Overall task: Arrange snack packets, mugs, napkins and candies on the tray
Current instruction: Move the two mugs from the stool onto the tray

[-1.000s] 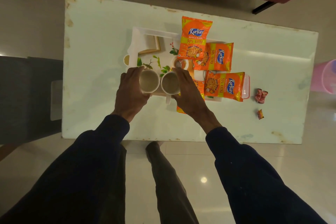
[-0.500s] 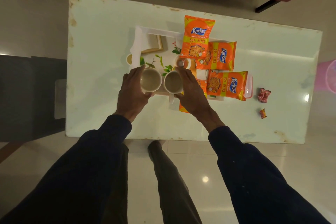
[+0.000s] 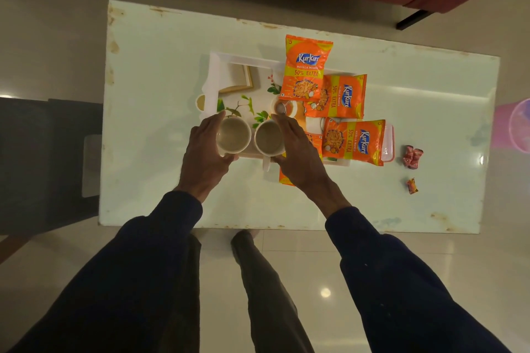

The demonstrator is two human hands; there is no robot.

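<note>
Your left hand [image 3: 205,152] is wrapped around one mug [image 3: 233,135], right hand [image 3: 298,152] around the other mug [image 3: 269,138], both at the tray [image 3: 213,77] front edge. The candies [image 3: 412,155] sit well off to your right hand's outer side, so it's closer.

Fourth snack packet [image 3: 286,178] lay mostly hidden under the right hand [image 3: 295,153]; only an orange corner and strip showed. Left mug [image 3: 233,135] handle was covered by the left hand [image 3: 205,152]. Near rim of the tray [image 3: 213,66] was concealed behind both mugs and hands. Pink container [image 3: 516,126] was cut off at the right edge. Candies [image 3: 412,156] were too small for wrapper print to be read.
</note>
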